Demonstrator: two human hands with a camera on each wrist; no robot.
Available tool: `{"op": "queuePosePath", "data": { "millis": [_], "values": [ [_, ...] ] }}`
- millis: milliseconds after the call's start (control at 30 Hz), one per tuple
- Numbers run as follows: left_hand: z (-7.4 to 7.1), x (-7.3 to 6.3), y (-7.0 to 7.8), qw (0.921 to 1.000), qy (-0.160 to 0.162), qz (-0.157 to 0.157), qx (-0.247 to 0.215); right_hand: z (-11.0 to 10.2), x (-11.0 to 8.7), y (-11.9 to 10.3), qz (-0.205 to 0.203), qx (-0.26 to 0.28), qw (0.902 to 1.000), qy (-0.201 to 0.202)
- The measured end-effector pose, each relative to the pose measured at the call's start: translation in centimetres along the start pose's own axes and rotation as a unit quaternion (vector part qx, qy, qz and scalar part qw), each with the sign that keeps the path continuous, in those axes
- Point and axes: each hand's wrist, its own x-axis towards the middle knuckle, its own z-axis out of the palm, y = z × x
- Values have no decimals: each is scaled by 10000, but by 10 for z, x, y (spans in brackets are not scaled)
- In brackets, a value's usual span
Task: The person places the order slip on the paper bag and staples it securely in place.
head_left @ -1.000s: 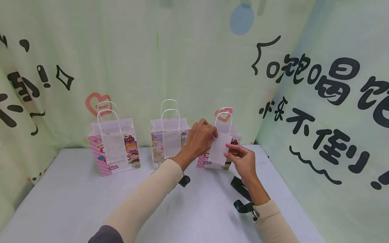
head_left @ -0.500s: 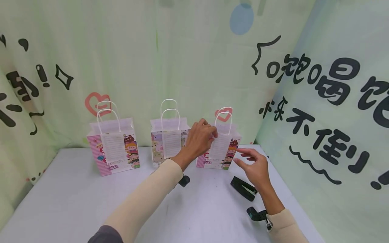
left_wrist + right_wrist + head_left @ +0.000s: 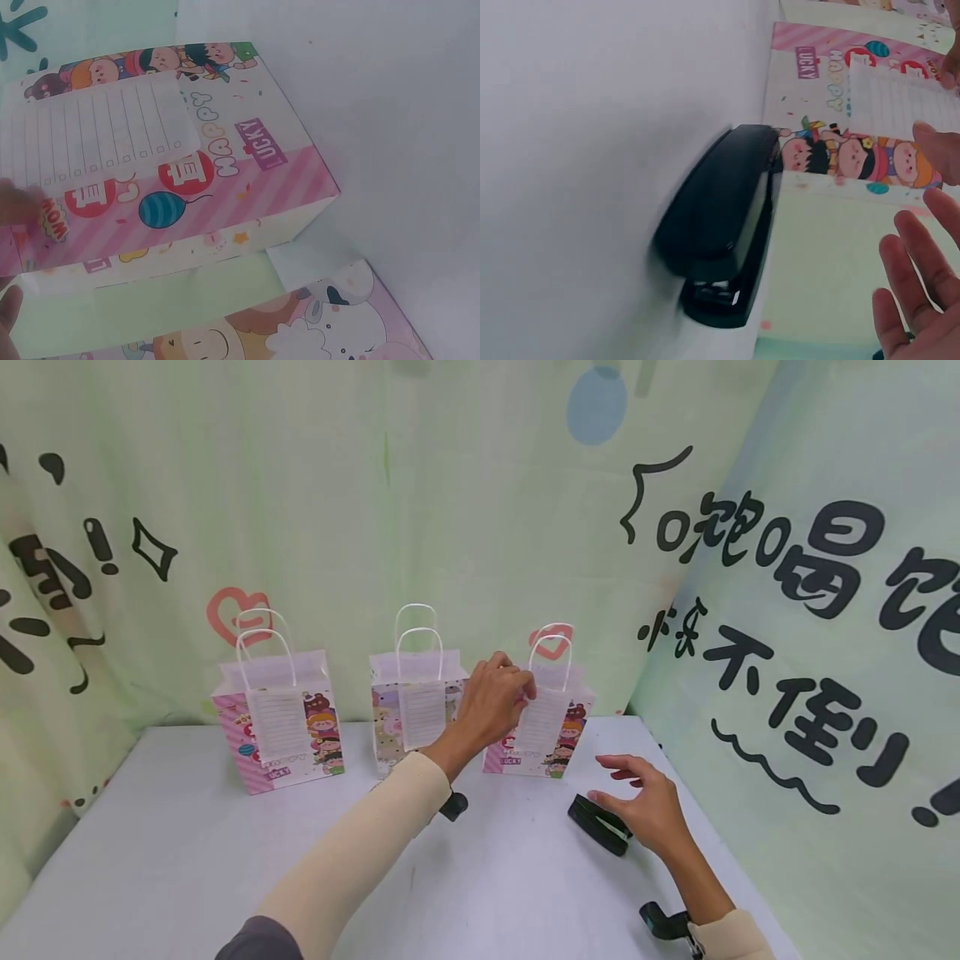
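My left hand [image 3: 491, 703] pinches the top edge of the right-hand paper gift bag [image 3: 576, 731], together with a lined white note sheet [image 3: 542, 725] lying on its front. In the left wrist view the note [image 3: 105, 131] overlaps the bag's cartoon figures and red prints, and only fingertips [image 3: 16, 206] show at the left. My right hand [image 3: 648, 802] is apart from the bag, its fingers spread and holding nothing. Just left of its thumb lies a black stapler [image 3: 597, 827] on the table, seen large in the right wrist view with its arm raised from its base.
Two more gift bags stand upright to the left: a pink one [image 3: 288, 770] and a patterned one [image 3: 386, 727], each with a lined note on its front. A white table [image 3: 225, 860] holds everything. Printed curtains [image 3: 322, 527] enclose the back and sides.
My right hand has let go of the note and moved right and down towards the stapler. The left hand keeps its hold at the bag's top edge.
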Motion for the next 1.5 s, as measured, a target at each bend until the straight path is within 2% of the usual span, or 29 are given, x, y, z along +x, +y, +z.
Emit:
{"op": "queuePosePath", "data": {
  "millis": [433, 767, 1067, 1333, 1500],
  "values": [
    [-2, 0, -2, 10000, -20, -34, 15, 4, -13, 23, 379, -448, 9959, -688],
    [-3, -1, -1, 10000, -50, -54, 26, 12, -12, 26, 601, -685, 9881, -1239],
    [-2, 0, -1, 10000, -81, -25, 42, 18, -9, 23, 381, -1195, 9832, -1323],
    [-2, 0, -1, 10000, -23, -10, -12, 25, -8, 21, 611, -1727, 9712, -1522],
    [-1, 0, 0, 10000, -18, -7, -10, 26, -8, 22, 531, -1869, 9690, -1528]
  ]
}}
